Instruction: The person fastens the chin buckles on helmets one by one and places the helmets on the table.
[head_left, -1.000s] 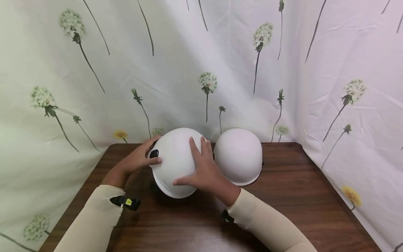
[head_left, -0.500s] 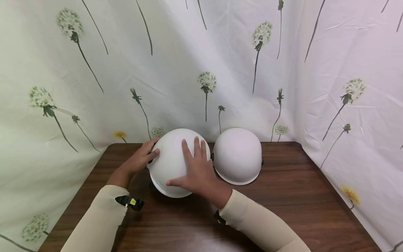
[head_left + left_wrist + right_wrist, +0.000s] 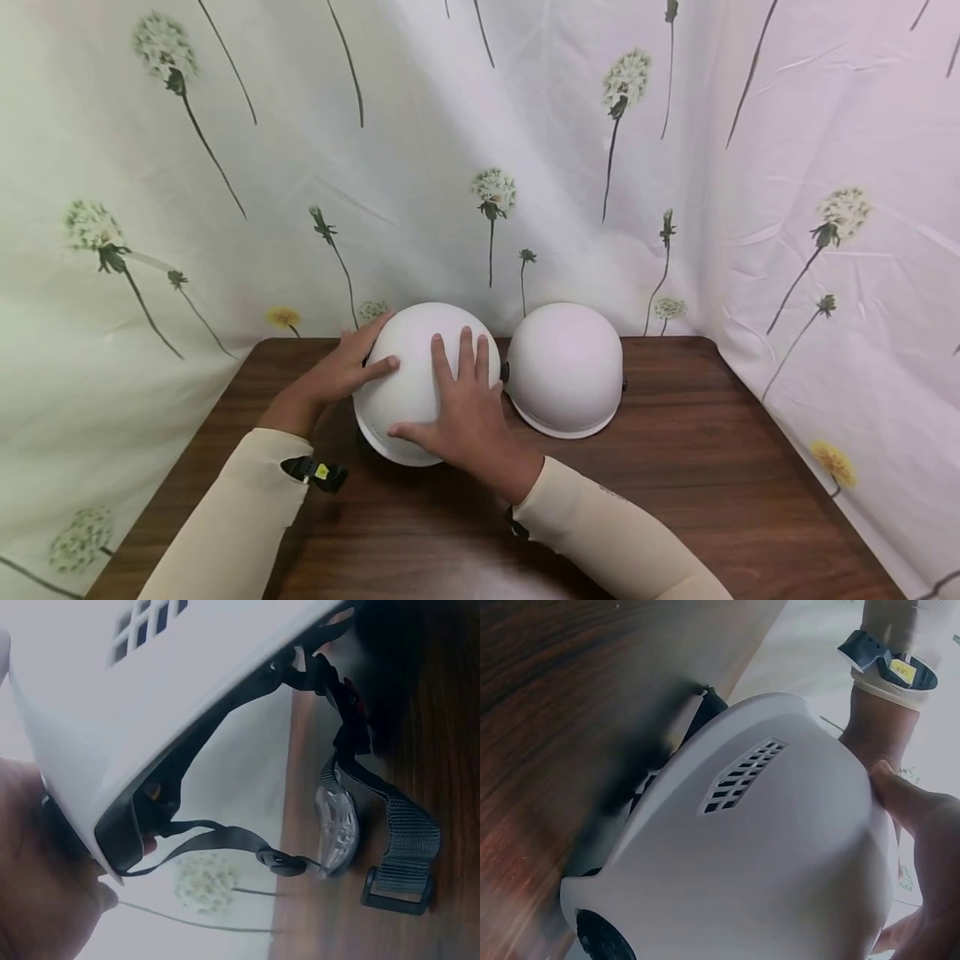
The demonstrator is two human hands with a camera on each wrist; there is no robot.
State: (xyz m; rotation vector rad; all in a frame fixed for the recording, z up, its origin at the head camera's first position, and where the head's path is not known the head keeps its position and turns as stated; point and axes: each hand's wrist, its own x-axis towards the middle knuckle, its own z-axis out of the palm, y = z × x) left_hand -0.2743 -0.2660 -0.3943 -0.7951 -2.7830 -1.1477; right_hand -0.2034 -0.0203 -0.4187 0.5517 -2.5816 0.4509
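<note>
We see the white helmet (image 3: 416, 387) at 11 o'clock from the middle of the tabletop (image 3: 450, 542). From the left hand (image 3: 337, 371), whose fingers grip its edge, it lies at 3 o'clock; from the right hand (image 3: 468, 417), whose straight fingers spread on it, at 10 o'clock. Both hands touch it. We see the second helmet (image 3: 566, 367) just beside, at 3 o'clock.

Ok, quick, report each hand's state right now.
Left hand: closed, holding the left white helmet by its edge.
Right hand: open, spread on the same helmet.
</note>
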